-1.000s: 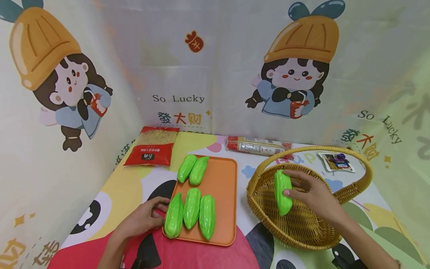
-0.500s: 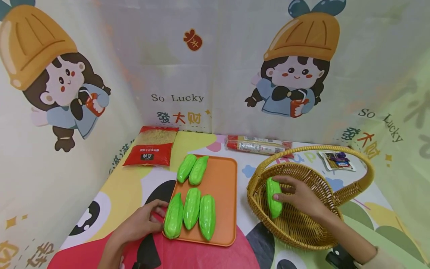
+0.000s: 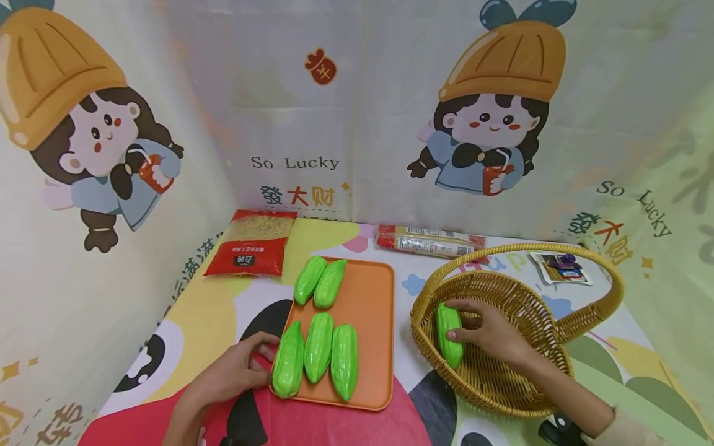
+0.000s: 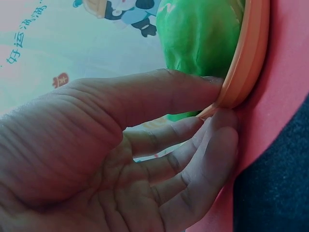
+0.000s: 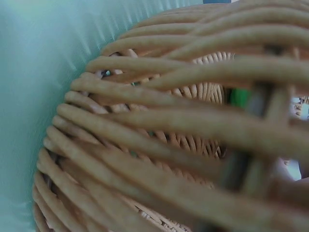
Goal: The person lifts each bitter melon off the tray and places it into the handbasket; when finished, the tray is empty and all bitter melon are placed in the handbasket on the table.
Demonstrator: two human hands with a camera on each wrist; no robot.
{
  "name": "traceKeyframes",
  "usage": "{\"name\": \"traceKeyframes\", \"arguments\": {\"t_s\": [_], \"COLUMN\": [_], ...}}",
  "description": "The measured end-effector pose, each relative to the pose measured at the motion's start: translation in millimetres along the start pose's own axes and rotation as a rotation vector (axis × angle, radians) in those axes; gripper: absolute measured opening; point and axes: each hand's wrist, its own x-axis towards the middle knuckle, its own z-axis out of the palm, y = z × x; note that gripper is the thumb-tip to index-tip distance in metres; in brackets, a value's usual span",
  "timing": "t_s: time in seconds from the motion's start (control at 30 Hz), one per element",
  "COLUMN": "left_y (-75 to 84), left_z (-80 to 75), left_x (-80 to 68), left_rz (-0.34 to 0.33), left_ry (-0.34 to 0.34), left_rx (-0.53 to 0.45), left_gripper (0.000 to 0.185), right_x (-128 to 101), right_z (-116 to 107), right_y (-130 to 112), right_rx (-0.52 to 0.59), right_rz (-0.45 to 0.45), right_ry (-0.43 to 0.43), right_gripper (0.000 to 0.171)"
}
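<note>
Inside the wicker basket (image 3: 496, 384), my right hand (image 3: 491, 331) grips a bright green, ridged toy gourd (image 3: 448, 337) between thumb and fingers, against the basket's left wall. The right wrist view is mostly filled by the basket's weave, with a bit of green showing through. At the orange tray's (image 3: 374, 334) near left corner, my left hand (image 3: 231, 371) pinches the rim, thumb tip on it and fingers beneath, as the left wrist view shows. On the tray lie several similar gourds, the nearest gourd (image 3: 288, 362) right beside my left fingers.
A red bag of dry food (image 3: 251, 244) lies behind the tray at left. Long clear-and-red packets (image 3: 426, 241) lie at the back. Beyond the basket's arched handle (image 3: 608, 279) sits a small snack packet (image 3: 560, 268). A printed cloth backdrop closes off the back and sides.
My right hand has lowered the gourd into the basket and moved it left towards the wall. My left hand has stayed at the tray's corner.
</note>
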Motion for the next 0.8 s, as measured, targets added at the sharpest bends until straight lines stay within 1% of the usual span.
{"name": "traceKeyframes", "arguments": {"t_s": [0.13,0.37,0.6,0.7,0.8], "left_y": [-0.3,-1.3,-0.5,-1.2,-1.9], "left_z": [-0.3,-0.9,-0.7,-0.5,-0.6], "left_x": [-0.3,-0.3,-0.3,0.0,0.4], "left_rz": [0.000,0.002,0.024,0.018,0.011], "left_ry": [-0.001,-0.005,-0.004,-0.003,-0.002], "left_rx": [0.001,0.017,0.026,0.022,0.019], "left_gripper": [0.059,0.058,0.057,0.057,0.057], "right_x": [0.0,-0.4,-0.2,-1.2,-4.7], "right_z": [0.5,0.0,0.7,-1.2,-4.4], "right_y": [-1.6,-0.8,1.5,0.8,-4.7], "right_rx": [-0.019,-0.001,0.005,-0.015,-0.059], "right_rz": [-0.023,-0.043,0.004,0.021,0.041], "right_ry": [0.010,0.008,0.008,0.013,0.046], "right_gripper": [0.059,0.060,0.062,0.063,0.063]}}
